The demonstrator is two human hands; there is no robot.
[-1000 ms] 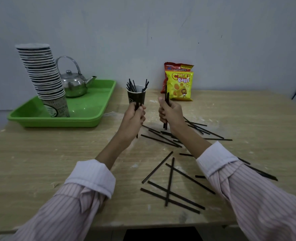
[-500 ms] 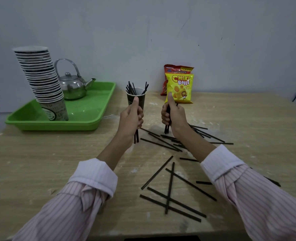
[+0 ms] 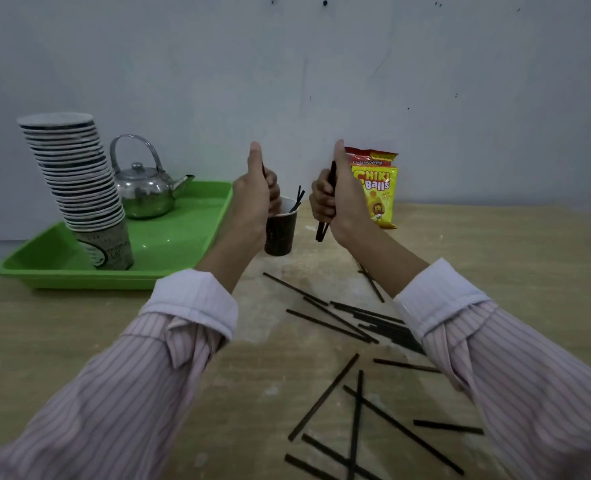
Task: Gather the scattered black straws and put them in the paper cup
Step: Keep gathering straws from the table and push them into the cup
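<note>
Both hands are up in front of the wall, thumbs pointing skyward. The left hand (image 3: 256, 199) is curled into a fist right over the paper cup (image 3: 281, 230), with a sliver of black straw showing beside the thumb; how many it grips, I cannot tell. The right hand (image 3: 337, 199), just right of the cup, is wrapped tight around a small bundle of straws (image 3: 323, 230), whose lower ends poke out below the fist, hanging clear of the table (image 3: 495, 258).

Sweeping from the left: a green tray (image 3: 169, 237) sits at the table's far left corner, carrying a tall leaning stack of paper cups (image 3: 79, 188) and, behind it, a shiny metal kettle (image 3: 145, 192). Next comes the dark paper cup, standing on the table just off the tray's right edge, partly hidden by the left hand, with a couple of straws leaning out of its rim. Further right, against the wall, two snack bags (image 3: 379, 192) stand one behind the other.

Down in front, the loose straws (image 3: 335, 320) lie scattered and crossing on the table between and below the striped sleeves, some tucked under the right forearm.
</note>
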